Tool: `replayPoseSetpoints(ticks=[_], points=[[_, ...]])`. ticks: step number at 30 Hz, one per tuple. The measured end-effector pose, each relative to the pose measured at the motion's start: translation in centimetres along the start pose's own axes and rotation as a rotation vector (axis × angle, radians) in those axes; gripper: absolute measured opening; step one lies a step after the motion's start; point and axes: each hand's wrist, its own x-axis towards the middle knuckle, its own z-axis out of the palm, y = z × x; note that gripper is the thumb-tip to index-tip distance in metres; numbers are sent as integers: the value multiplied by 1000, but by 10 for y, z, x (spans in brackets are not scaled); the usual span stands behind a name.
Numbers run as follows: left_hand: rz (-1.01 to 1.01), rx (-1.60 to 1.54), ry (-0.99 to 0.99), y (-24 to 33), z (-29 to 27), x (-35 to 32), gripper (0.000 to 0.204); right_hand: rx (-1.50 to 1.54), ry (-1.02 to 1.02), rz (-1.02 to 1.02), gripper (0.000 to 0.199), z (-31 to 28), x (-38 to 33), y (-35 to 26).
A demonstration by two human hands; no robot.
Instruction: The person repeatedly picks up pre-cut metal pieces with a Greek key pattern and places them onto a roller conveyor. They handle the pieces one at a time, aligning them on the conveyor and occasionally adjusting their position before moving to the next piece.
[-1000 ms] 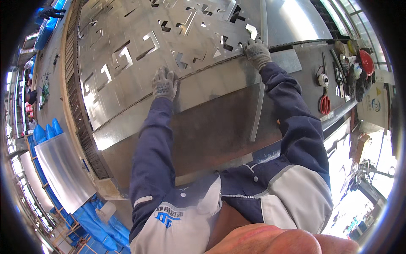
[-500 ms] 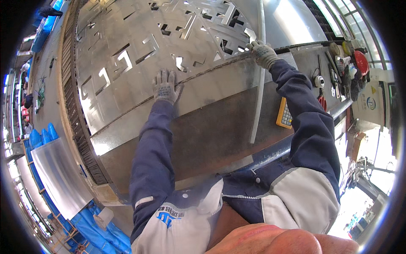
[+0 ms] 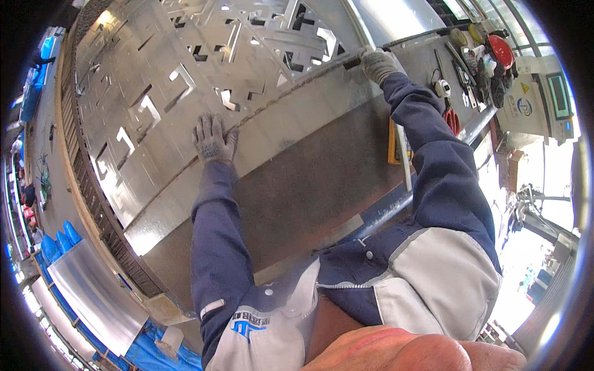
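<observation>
My left hand [image 3: 215, 137], in a grey glove, lies flat with its fingers spread near the front edge of a metal sheet [image 3: 114, 62] cut through with angular openings. Farther right, my gloved right hand [image 3: 378, 65] is closed round a long, narrow metal bar [image 3: 404, 162]. The bar runs from the far edge of the view, under my hand, to the near side of the bench, and my right forearm lies beside its lower part. A yellow calculator [image 3: 391, 147] is partly hidden behind the bar and my right sleeve.
On the right lie a white tape measure [image 3: 442, 88], red-handled scissors [image 3: 452, 121] and a red bowl-shaped thing [image 3: 501, 51]. Beyond them stands a machine with a screen [image 3: 559, 96]. A plain metal sheet [image 3: 99, 290] rests over blue wrapping at the lower left.
The bar has turned, its near end swinging right across the calculator and its far end left. My right hand stays closed on it; my left hand stays flat. The whole view has shifted slightly.
</observation>
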Motion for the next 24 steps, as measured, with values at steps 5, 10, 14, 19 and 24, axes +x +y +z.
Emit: replayPoseSetpoints(ticks=[5, 10, 14, 19, 24], points=[[15, 15, -13, 4, -6, 1, 70, 84, 194, -188, 41, -11, -18, -47], [3, 12, -28, 5, -13, 3, 71, 90, 141, -176, 31, -10, 9, -78], [-21, -21, -28, 6, -12, 2, 69, -147, 276, -422, 24, -19, 22, -71], [-26, -48, 33, 4, -9, 1, 71, -219, 177, -463, 26, -24, 19, -71], [-21, -36, 117, 6, -8, 0, 73, -314, 529, -538, 23, -22, 15, -58]])
